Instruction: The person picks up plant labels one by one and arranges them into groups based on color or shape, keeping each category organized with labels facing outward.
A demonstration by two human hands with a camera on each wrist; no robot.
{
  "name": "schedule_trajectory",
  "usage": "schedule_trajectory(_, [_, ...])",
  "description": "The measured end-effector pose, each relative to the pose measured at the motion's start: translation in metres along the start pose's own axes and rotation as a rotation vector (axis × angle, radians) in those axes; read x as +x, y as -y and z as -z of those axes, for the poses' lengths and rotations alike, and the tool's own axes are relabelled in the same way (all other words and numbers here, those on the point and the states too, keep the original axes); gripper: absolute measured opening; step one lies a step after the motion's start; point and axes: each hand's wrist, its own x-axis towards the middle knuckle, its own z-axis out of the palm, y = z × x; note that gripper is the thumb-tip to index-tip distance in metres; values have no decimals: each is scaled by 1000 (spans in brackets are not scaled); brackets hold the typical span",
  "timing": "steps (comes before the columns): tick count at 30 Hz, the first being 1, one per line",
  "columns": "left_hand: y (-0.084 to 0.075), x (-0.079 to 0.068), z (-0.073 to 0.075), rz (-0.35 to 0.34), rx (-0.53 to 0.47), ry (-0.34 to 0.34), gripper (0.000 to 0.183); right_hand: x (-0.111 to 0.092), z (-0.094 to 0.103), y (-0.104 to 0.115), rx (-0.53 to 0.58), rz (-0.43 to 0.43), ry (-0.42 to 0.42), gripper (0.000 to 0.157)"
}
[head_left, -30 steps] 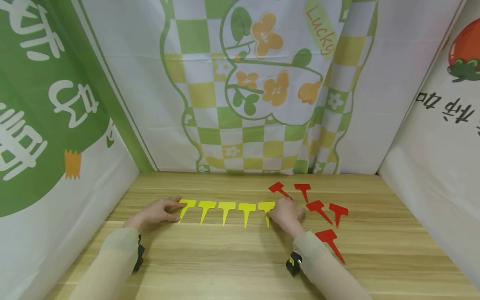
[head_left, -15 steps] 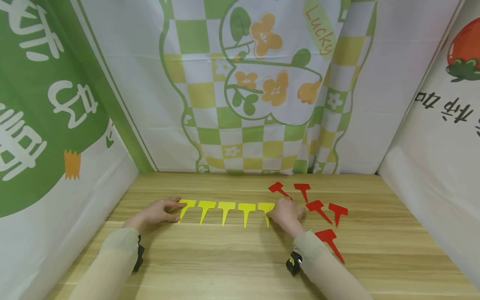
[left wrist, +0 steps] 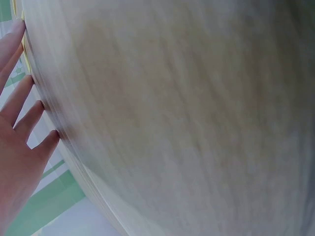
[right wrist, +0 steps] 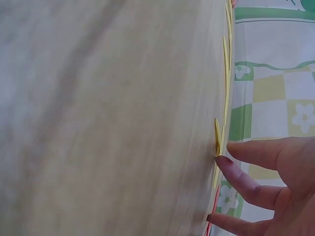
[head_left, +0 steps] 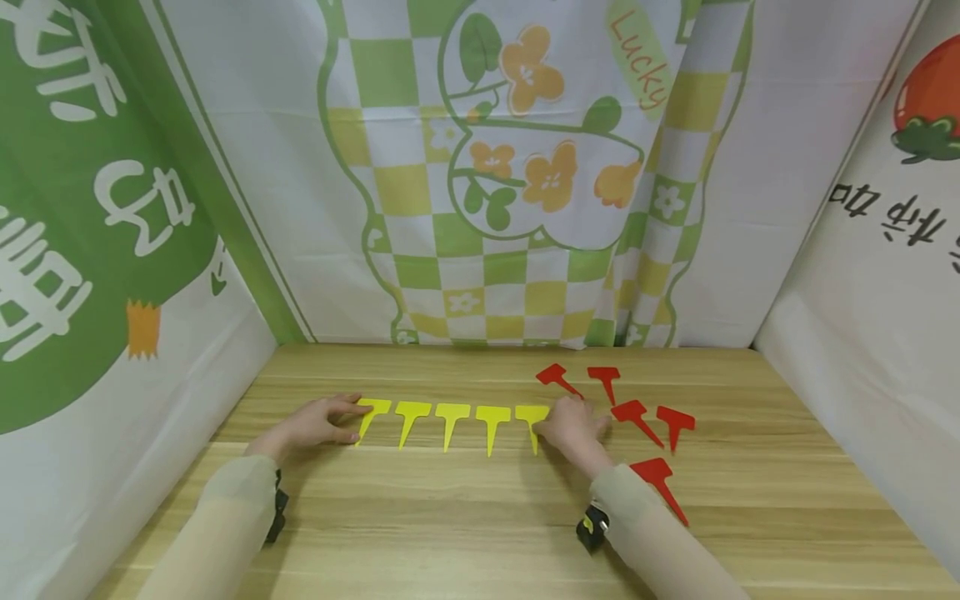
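Observation:
Several yellow T-shaped plant labels (head_left: 453,412) lie flat in a row across the table, stems toward me. My left hand (head_left: 309,423) is at the row's left end, its fingertips right at the edge of the leftmost yellow label (head_left: 377,406). In the left wrist view the left fingers (left wrist: 20,101) are spread and nearly straight, tips down on the wood. At the other end, my right hand (head_left: 573,429) touches the rightmost yellow label (head_left: 529,412) and covers part of it. The right wrist view shows its fingers (right wrist: 256,153) extended, tips at the tabletop.
Several red T-shaped plant labels lie scattered right of the row, among them one behind the right hand (head_left: 553,375) and a nearer red label (head_left: 658,473) beside the right sleeve. The wooden table (head_left: 450,525) ends at a patterned curtain (head_left: 540,275), with printed cloth at both sides.
My right forearm has shifted slightly to the right. Both hands' fingers stay at the two ends of the yellow row, and the labels lie as before.

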Motion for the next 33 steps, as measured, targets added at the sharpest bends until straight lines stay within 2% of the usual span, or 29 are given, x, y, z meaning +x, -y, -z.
schedule_trajectory(5, [0, 0, 0, 2, 6, 0, 56, -2, 1, -5, 27, 38, -17, 16])
schedule_trajectory(17, [-4, -2, 0, 11, -7, 5, 57, -11, 11, -18, 64, 70, -38, 25])
schedule_trajectory(27, [-4, -1, -1, 15, 5, 3, 56, -21, 29, -41, 184, 144, -41, 13])
schedule_trajectory(33, [-3, -1, 0, 22, -4, 3, 57, -24, 42, -60, 153, 148, -27, 16])
